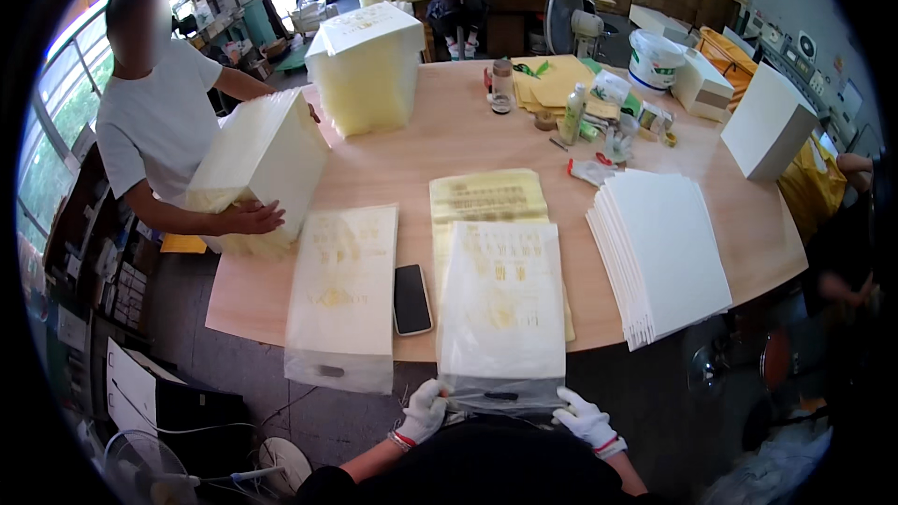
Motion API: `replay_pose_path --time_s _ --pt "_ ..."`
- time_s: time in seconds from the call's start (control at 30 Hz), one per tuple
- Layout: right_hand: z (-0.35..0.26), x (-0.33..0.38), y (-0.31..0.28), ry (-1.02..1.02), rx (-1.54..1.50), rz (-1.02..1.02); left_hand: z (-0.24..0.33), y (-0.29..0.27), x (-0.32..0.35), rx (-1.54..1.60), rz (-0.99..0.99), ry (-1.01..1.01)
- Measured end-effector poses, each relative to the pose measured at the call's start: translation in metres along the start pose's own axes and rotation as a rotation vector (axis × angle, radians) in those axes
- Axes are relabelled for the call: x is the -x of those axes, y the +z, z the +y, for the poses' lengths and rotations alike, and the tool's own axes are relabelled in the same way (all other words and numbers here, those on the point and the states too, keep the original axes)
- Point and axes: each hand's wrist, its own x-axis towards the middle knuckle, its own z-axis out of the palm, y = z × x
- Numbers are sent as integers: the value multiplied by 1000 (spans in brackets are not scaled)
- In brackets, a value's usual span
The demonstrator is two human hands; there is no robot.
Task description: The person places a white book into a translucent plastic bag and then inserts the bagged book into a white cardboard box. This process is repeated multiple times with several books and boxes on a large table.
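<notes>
A translucent plastic bag [502,318] with gold print and a cut-out handle hole lies in front of me. A flat white sheet or board shows inside, and the near end of the bag hangs past the table edge. My left hand [423,411], in a white glove, is closed on its near left corner. At the near right corner my gloved right hand [586,423] has its fingers closed on the plastic. Beneath the bag lies a yellowish printed sheet or bag [486,185]. A similar filled bag [344,290] is to the left, with a black phone [412,299] between them.
A fanned stack of white boards [659,243] lies at the right. Across the table [402,164], a person in a white shirt [178,112] holds a large stack of bags [267,159]. Another tall stack [365,75] stands farther back. Bottles and a bucket [655,61] crowd the far right.
</notes>
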Motion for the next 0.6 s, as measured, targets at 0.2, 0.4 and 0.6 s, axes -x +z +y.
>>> replay_pose_path --time_s 0.2,0.4,0.6 --pt "7 -86 31 97 -877 143 57 -21 -37 60 -31 311" --pt "-108 -165 121 -183 -728 -58 41 -98 -32 540 819 249" --pt "-149 -186 236 126 -577 -646 -141 -197 -25 -16 1134 -48"
